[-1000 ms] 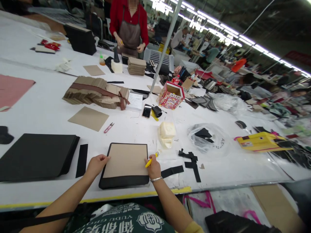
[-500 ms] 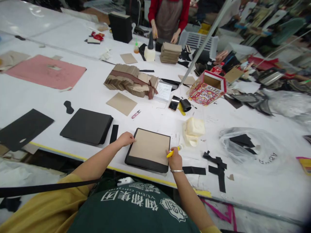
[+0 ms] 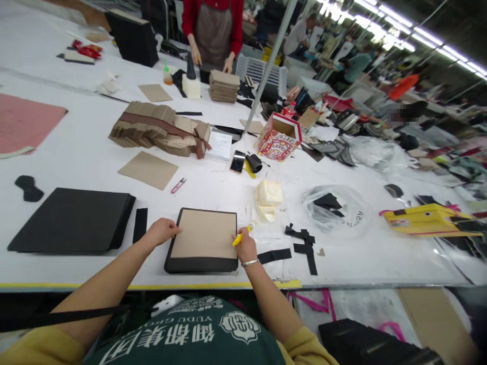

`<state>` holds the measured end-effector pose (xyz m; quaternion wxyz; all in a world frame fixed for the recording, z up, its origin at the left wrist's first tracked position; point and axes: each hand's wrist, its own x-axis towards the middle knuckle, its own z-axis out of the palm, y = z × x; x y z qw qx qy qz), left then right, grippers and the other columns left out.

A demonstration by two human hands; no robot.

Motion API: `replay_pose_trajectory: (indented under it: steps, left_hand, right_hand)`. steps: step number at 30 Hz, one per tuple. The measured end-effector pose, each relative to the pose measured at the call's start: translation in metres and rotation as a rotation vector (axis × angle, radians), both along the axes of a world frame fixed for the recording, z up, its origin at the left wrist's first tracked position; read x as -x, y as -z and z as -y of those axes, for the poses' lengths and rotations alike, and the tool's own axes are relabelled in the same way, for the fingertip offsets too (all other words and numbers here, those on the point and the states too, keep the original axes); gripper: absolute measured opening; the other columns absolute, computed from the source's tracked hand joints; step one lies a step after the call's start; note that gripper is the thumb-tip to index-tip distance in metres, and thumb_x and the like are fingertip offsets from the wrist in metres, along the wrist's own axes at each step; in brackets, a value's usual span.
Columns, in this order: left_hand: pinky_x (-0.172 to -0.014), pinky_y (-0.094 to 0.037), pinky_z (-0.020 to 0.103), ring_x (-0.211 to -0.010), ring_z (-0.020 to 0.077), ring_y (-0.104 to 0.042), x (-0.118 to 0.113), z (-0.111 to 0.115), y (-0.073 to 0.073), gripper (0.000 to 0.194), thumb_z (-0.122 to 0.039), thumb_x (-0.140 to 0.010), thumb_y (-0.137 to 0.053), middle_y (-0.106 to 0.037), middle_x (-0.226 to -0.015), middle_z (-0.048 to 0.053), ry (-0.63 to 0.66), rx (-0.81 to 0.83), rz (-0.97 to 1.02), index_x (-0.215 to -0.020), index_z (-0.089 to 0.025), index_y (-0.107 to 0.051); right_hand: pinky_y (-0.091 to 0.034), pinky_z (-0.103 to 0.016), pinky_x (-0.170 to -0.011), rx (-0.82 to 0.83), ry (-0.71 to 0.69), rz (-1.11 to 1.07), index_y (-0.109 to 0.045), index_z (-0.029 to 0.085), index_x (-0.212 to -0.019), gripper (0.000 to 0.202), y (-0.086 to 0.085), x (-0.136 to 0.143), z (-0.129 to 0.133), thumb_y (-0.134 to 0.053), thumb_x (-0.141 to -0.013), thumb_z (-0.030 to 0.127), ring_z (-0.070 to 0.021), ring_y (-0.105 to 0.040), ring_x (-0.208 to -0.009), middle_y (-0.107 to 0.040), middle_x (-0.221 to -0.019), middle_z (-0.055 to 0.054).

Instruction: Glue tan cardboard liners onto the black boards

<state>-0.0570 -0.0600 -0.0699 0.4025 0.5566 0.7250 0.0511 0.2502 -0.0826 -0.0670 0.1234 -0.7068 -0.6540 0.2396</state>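
Observation:
A tan cardboard sheet (image 3: 207, 233) lies on a slightly larger black panel (image 3: 201, 265) in front of me; a black strip shows along the near side. My left hand (image 3: 163, 231) is closed, fingertips pinching at the sheet's left edge. At the right edge, my right hand (image 3: 245, 247) grips a yellow-handled brush (image 3: 238, 238) with a pale tip, its fingers also touching the sheet's edge. Beyond that hand stands a cream-coloured glue container (image 3: 269, 193). Left of my left hand are a black strip (image 3: 140, 225) and a stack of black panels (image 3: 72, 220).
Pink thread snips (image 3: 178, 185) and a loose cardboard sheet (image 3: 148, 170) lie ahead. Behind them are bundled cardboard pieces (image 3: 152, 129), a phone (image 3: 238, 161) and a red patterned box (image 3: 279, 139). A slanted metal pole (image 3: 268, 71) rises mid-table. Opposite works a person in red sleeves (image 3: 213, 35).
My view has swung to the right, so things on the table appear further left. Both hands stay at the sheet's edges, and the brush remains in my right hand.

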Motion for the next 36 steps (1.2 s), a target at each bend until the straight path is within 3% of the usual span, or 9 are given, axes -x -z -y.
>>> replay_pose_trajectory:
  steps: [8, 16, 26, 31, 34, 36]
  left_hand:
    - [-0.045, -0.028, 0.025, -0.044, 0.0142, -0.044, -0.005, -0.002, -0.003, 0.027, -0.043, -0.058, -0.057, -0.055, -0.045, 0.001, -0.037, -0.003, 0.017, -0.045, -0.019, -0.055]
    - [-0.051, -0.030, 0.026, -0.051, 0.0154, -0.050, -0.006, -0.003, -0.010, 0.025, -0.039, -0.062, -0.055, -0.057, -0.050, 0.002, 0.013, -0.027, -0.031, -0.047, -0.019, -0.054]
    - [-0.046, -0.030, 0.025, -0.045, 0.0142, -0.044, -0.011, 0.009, -0.008, 0.031, -0.042, -0.061, -0.058, -0.048, -0.043, 0.000, -0.160, -0.081, 0.114, -0.043, -0.020, -0.044]
    - [-0.054, -0.038, 0.026, -0.061, 0.0183, -0.053, -0.008, 0.006, -0.026, 0.029, -0.042, -0.067, -0.057, -0.050, -0.054, 0.002, 0.024, -0.128, -0.134, -0.054, -0.019, -0.047]
    - [-0.069, -0.041, 0.031, -0.080, 0.0205, -0.054, -0.022, 0.014, -0.039, 0.020, -0.035, -0.076, -0.052, -0.058, -0.078, 0.007, 0.238, -0.340, -0.318, -0.080, -0.016, -0.057]
    - [-0.080, -0.039, 0.034, -0.093, 0.0218, -0.051, -0.040, 0.024, -0.043, 0.023, -0.029, -0.082, -0.044, -0.059, -0.095, 0.009, 0.432, -0.533, -0.318, -0.097, -0.017, -0.057]
  right_hand:
    - [-0.027, -0.020, -0.049, 0.000, -0.003, 0.002, -0.044, 0.021, -0.090, 0.014, 0.001, -0.002, -0.002, -0.051, -0.081, 0.029, -0.0131, -0.051, -0.051, -0.052, -0.057, 0.003]
    - [-0.027, -0.020, -0.047, 0.015, -0.024, 0.017, -0.044, 0.021, -0.089, 0.013, -0.001, 0.000, -0.005, -0.050, -0.081, 0.030, -0.0128, -0.050, -0.050, -0.052, -0.056, 0.003]
    - [-0.027, -0.020, -0.050, 0.033, -0.055, 0.072, -0.044, 0.020, -0.090, 0.013, -0.001, 0.001, -0.003, -0.051, -0.083, 0.029, -0.0130, -0.054, -0.056, -0.056, -0.062, 0.002]
    - [-0.029, -0.022, -0.050, 0.041, -0.067, 0.242, -0.045, 0.019, -0.095, 0.027, -0.018, -0.002, -0.007, -0.055, -0.079, 0.038, -0.0161, -0.057, -0.062, -0.060, -0.072, -0.003]
    - [-0.035, -0.022, -0.054, -0.073, -0.070, 0.211, -0.047, 0.018, -0.100, 0.033, -0.043, -0.006, -0.011, -0.053, -0.079, 0.043, -0.0171, -0.059, -0.069, -0.061, -0.079, -0.005]
    - [-0.039, -0.022, -0.057, -0.163, -0.081, 0.039, -0.048, 0.017, -0.105, 0.033, -0.061, -0.005, -0.015, -0.045, -0.084, 0.043, -0.0151, -0.059, -0.067, -0.060, -0.074, -0.003]
